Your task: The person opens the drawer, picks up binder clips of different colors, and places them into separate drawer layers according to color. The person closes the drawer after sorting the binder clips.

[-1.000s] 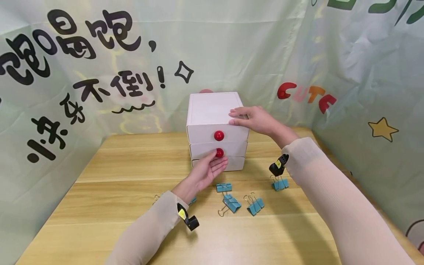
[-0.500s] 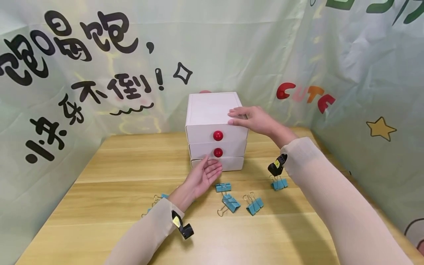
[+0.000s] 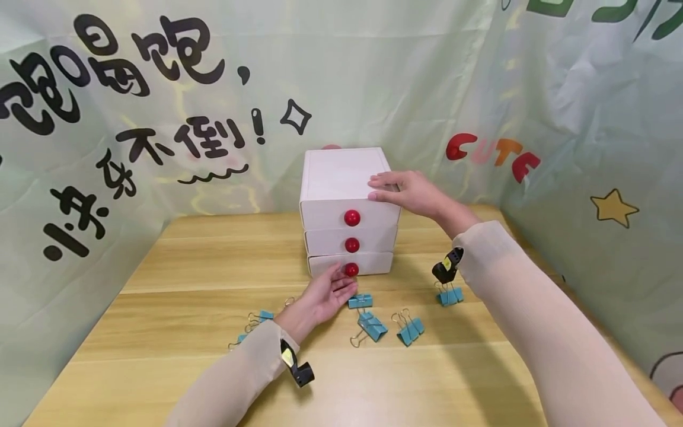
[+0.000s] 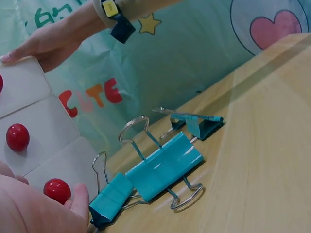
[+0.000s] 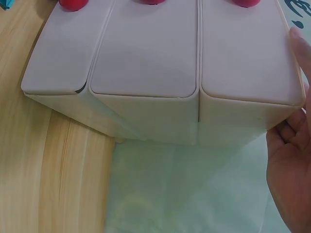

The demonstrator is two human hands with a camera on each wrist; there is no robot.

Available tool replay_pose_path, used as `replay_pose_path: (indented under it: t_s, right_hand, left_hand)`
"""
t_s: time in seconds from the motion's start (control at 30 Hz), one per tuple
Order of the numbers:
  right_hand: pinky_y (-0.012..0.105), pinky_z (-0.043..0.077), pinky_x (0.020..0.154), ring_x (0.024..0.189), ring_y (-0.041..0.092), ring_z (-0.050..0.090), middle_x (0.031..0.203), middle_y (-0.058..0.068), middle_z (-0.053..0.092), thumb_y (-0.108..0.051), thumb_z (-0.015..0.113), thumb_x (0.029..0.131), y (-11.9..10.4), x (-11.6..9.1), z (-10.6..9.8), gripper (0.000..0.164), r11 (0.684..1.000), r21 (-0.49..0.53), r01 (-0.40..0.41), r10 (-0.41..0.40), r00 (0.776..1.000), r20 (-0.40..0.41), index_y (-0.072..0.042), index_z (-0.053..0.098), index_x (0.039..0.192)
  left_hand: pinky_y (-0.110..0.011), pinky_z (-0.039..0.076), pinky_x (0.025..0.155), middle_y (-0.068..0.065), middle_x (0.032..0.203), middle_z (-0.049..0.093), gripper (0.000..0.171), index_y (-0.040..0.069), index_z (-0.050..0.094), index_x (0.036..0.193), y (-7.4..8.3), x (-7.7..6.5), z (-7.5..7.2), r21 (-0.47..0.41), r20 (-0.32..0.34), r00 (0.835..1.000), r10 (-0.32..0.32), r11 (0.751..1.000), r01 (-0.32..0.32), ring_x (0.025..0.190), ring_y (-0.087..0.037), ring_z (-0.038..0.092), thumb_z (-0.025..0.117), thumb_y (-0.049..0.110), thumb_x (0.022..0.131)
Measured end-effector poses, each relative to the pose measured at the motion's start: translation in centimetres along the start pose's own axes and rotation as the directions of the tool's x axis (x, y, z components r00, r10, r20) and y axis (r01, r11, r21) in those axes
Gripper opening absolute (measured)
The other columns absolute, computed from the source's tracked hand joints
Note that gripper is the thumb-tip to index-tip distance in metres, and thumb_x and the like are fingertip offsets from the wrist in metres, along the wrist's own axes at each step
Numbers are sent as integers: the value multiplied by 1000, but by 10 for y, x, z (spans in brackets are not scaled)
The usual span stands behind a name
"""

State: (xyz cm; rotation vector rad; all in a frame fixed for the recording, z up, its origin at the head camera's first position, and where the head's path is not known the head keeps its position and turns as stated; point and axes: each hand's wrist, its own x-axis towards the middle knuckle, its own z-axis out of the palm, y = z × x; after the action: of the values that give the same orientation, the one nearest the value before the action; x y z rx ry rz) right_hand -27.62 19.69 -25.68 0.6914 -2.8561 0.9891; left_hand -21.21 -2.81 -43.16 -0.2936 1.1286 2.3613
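Observation:
A white cabinet [image 3: 344,173] with three stacked drawers stands at the back of the table, each drawer bearing a round red knob. My left hand [image 3: 326,295] is at the lowest drawer, fingers loosely extended beneath and beside its red knob [image 3: 351,270]. In the left wrist view a fingertip shows right beside that knob [image 4: 57,191]. My right hand [image 3: 413,191] rests on the cabinet's top right edge, fingers lying over the top. From the right wrist, this hand [image 5: 291,155] is seen at the top drawer's corner.
Teal binder clips lie on the wooden table [image 3: 384,379]: a pair [image 3: 372,326] in front of the cabinet, one [image 3: 411,331] right of them, one [image 3: 450,296] under the right forearm. Several more [image 3: 262,316] lie left of the left wrist. A printed cloth [image 3: 405,71] hangs behind.
My left hand has moved down from the middle drawer's knob to the lowest drawer's, uncovering the middle knob. My right hand has stayed on the cabinet's top. The drawers look unchanged.

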Motion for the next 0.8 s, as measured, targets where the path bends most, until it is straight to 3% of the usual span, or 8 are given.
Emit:
replay_pose_path:
  t_s: [0.2,0.5,0.8]
  right_hand:
    - [46,31,112,138,22,38,143,-1,52,-54,68,87,3,-2,1,58,1000,1,6,-6,1000,-9,-20,63,133]
    - [46,33,110,138,22,39,143,0,52,-53,67,88,6,2,-4,58,1000,-27,16,-16,1000,-8,-18,63,134]
    - [45,33,111,138,21,38,143,-2,52,-57,66,87,8,7,-4,59,1000,-23,21,-21,1000,6,-20,63,134]
  left_hand:
    - [-36,46,100,-30,141,38,43,-7,43,130,-5,8,5,38,42,999,-23,999,21,129,-41,44,47,26,104]
    - [-35,49,96,-30,128,48,36,-8,44,128,-4,19,14,-1,9,1000,-22,1000,22,127,-41,47,48,18,103]
    - [-35,49,96,-32,135,44,34,-7,45,127,-4,11,13,-3,3,999,-32,999,32,129,-41,45,50,17,103]
